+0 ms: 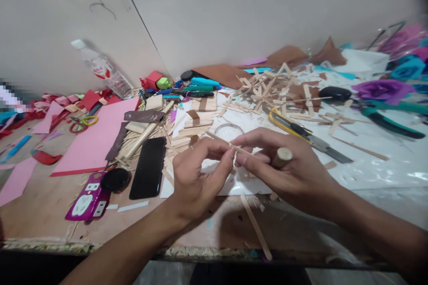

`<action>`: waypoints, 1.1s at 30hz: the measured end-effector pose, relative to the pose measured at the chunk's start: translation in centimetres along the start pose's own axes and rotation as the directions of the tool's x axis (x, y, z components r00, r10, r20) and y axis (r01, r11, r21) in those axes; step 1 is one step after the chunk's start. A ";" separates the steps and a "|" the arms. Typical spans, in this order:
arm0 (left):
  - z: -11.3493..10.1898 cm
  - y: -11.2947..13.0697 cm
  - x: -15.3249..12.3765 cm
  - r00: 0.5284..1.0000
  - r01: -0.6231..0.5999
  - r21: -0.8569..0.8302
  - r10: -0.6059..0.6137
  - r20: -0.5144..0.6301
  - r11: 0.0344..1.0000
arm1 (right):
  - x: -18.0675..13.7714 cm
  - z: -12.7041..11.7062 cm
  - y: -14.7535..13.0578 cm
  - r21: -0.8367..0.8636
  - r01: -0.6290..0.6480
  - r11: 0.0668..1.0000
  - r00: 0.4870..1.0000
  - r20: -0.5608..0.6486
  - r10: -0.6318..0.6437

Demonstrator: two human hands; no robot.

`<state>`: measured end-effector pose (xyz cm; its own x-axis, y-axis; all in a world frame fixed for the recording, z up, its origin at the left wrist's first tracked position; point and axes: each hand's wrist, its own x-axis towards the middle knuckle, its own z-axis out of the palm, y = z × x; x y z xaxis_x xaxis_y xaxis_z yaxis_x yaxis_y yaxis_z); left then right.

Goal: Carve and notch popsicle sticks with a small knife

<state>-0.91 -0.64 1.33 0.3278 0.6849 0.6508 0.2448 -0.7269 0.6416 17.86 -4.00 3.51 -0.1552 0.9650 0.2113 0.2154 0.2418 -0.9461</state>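
Observation:
My left hand [203, 171] is closed in a pinch on a thin wooden craft stick [245, 151], which slants down to the right. At the other side, my right hand [287, 169] grips the same stick between thumb and fingers. A pale rod with a round end [284, 156] pokes out of the right hand; the rest of it is hidden by the fingers. Both hands are over a white sheet [230, 132] strewn with cut sticks. Beyond the right hand lies a yellow utility knife [307, 133], its blade towards the lower right.
Behind the hands are a pile of joined craft sticks [267, 89] and green-handled pliers [391, 118]. Left are a black phone [148, 168], a purple power strip [88, 198], pink sheets [96, 133] and a plastic bottle [102, 69]. A loose stick [256, 227] overlaps the front edge.

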 end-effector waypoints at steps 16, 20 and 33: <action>-1.2 -0.6 1.4 0.973 -0.183 0.297 0.215 -0.082 0.937 | 0.4 -0.7 0.5 0.146 -0.017 0.989 0.989 -0.140 0.038; -1.0 -1.2 1.1 0.970 -0.241 0.190 0.229 0.082 0.952 | 0.6 -0.9 0.5 0.065 0.055 0.996 0.990 -0.135 -0.046; 0.1 -1.4 0.7 0.964 0.189 -0.116 -0.162 0.209 0.975 | 1.5 -1.5 1.8 -0.218 0.259 0.941 0.965 0.020 -0.261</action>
<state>-0.94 0.84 0.88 0.4674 0.7674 0.4388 0.1951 -0.5737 0.7955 19.43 -1.94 2.48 -0.2257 0.8660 0.4462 0.3724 0.4999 -0.7819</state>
